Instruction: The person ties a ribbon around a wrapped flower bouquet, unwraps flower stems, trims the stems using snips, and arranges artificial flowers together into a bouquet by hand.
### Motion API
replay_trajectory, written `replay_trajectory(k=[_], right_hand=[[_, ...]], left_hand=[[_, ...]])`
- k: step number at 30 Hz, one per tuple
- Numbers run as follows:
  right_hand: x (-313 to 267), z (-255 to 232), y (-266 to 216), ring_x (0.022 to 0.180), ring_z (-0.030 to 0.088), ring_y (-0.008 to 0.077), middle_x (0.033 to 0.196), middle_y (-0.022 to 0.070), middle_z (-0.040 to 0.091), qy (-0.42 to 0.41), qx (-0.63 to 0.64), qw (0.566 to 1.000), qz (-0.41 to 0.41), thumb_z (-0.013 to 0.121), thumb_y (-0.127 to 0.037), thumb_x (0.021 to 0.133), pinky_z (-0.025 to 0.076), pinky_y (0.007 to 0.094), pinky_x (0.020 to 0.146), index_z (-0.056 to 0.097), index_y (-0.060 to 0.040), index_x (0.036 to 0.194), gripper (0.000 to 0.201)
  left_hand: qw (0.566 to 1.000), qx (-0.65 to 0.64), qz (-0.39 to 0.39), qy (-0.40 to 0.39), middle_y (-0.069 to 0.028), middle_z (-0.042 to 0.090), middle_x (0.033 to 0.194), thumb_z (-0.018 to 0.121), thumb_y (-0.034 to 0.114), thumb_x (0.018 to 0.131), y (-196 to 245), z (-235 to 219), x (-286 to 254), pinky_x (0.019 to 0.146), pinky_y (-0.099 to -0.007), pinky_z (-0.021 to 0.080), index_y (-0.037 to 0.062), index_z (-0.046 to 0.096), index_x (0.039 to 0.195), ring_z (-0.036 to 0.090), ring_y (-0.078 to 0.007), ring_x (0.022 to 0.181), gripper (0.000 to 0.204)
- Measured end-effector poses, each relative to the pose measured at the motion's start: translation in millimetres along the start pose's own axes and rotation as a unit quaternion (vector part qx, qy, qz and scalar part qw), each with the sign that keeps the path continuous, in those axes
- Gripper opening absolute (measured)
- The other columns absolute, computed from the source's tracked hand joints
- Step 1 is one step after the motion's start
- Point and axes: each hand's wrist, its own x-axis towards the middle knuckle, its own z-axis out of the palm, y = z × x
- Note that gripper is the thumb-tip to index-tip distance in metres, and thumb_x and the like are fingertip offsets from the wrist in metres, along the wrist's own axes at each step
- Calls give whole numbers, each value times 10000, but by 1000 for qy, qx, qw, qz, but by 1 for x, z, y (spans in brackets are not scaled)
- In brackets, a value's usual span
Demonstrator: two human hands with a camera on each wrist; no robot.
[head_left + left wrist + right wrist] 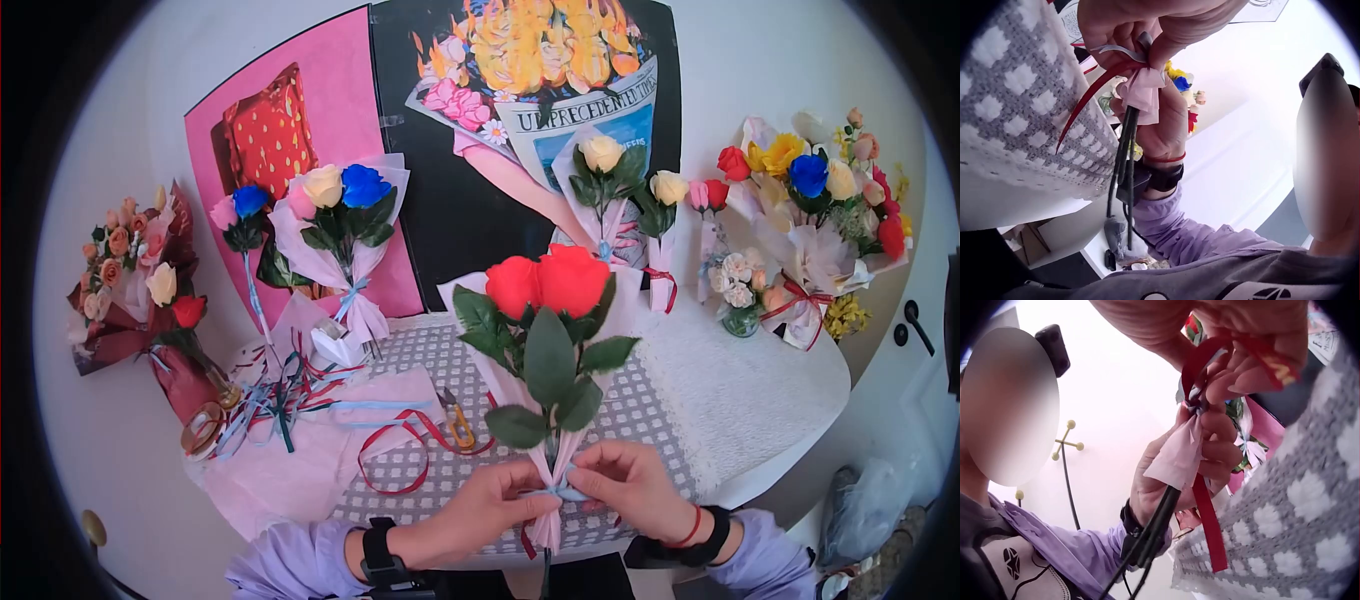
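Observation:
Two red roses (545,280) with green leaves (548,370) stand upright in pale pink wrapping paper (468,290), in front of the body. My left hand (490,505) grips the gathered paper and pinches the light blue ribbon (550,491) at the neck of the bouquet. On the other side, my right hand (635,490) pinches ribbon at the same spot. The right wrist view shows a red ribbon (1200,362) looping from the knot through the right fingers, with a red tail (1210,531) hanging down. Dark green stems (1124,156) stick out below the pink paper.
Yellow-handled snips (458,420) and a loose red ribbon (425,450) lie on the grey-and-white cloth (400,350). Cut ribbons (285,400) and pink paper (260,485) lie at left. Bouquets stand at left (130,260), at the back (345,230) and at right (800,220).

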Motion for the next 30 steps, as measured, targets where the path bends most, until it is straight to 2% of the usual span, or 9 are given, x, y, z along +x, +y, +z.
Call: replay_trajectory(k=[2, 5, 15, 18, 20, 21, 23, 28, 30], right_hand=[[8, -1, -13, 585, 543, 49, 719, 19, 592, -9, -29, 997, 69, 586, -123, 829, 433, 163, 512, 586, 1, 889, 138], [20, -4, -15, 572, 536, 44, 705, 18, 589, -27, -85, 993, 80, 576, -113, 830, 423, 173, 488, 585, 6, 864, 124], [49, -19, -7, 554, 531, 52, 705, 24, 584, -67, -145, 975, 154, 548, -96, 836, 436, 199, 472, 588, 6, 884, 120], [51, -21, -15, 569, 541, 61, 715, 32, 586, -76, -118, 975, 170, 542, -83, 836, 441, 195, 489, 586, 6, 895, 116], [54, -26, -12, 572, 542, 67, 715, 35, 587, -78, -133, 972, 176, 541, -72, 832, 445, 197, 498, 588, 8, 890, 109], [56, -28, -11, 575, 544, 72, 716, 38, 589, -81, -147, 970, 177, 541, -61, 829, 448, 198, 506, 590, 11, 884, 103], [56, -29, -10, 576, 546, 77, 713, 39, 588, -86, -155, 970, 164, 539, -51, 825, 447, 197, 511, 593, 12, 875, 97], [57, -40, 1, 573, 554, 89, 674, 40, 592, -89, -152, 975, 137, 566, -50, 794, 439, 212, 509, 600, 11, 864, 99], [56, -43, 1, 575, 568, 98, 648, 48, 604, -113, -255, 952, 129, 600, -97, 770, 442, 242, 521, 608, 3, 867, 140]], left_hand=[[997, -48, -44, 42, -19, 579, 880, 591, 133, 833, 2, 0, 6, 656, -215, 417, 7, 550, 1012, 507, -61, 749, 222], [993, -84, -48, 67, -14, 573, 852, 591, 139, 833, 2, -2, 11, 638, -212, 412, -4, 553, 987, 497, -57, 718, 214], [986, -82, -136, 49, 26, 565, 831, 574, 184, 851, -5, -18, 27, 640, -192, 411, 41, 566, 1006, 502, -35, 720, 211], [987, -39, -155, 15, -15, 587, 816, 552, 230, 861, 6, -24, 25, 616, -230, 427, -1, 577, 953, 529, -78, 696, 250], [974, 183, -133, 3, -36, 592, 729, 555, 211, 847, 14, -34, 24, 605, -260, 437, 5, 590, 931, 551, -116, 651, 225], [974, 183, -136, 4, -36, 592, 729, 555, 211, 847, 18, -36, 25, 605, -260, 437, 5, 590, 931, 551, -116, 651, 225], [938, 343, -35, 22, -4, 588, 703, 545, 202, 862, 26, -38, 26, 516, -218, 412, 13, 574, 956, 516, -50, 586, 213], [943, 331, -5, 16, -18, 591, 654, 531, 164, 854, 36, -26, 44, 465, -240, 402, 23, 572, 941, 512, -72, 505, 170], [943, 334, -16, 3, -21, 595, 645, 528, 151, 849, 42, -21, 50, 454, -249, 399, 22, 569, 939, 514, -79, 489, 162]])
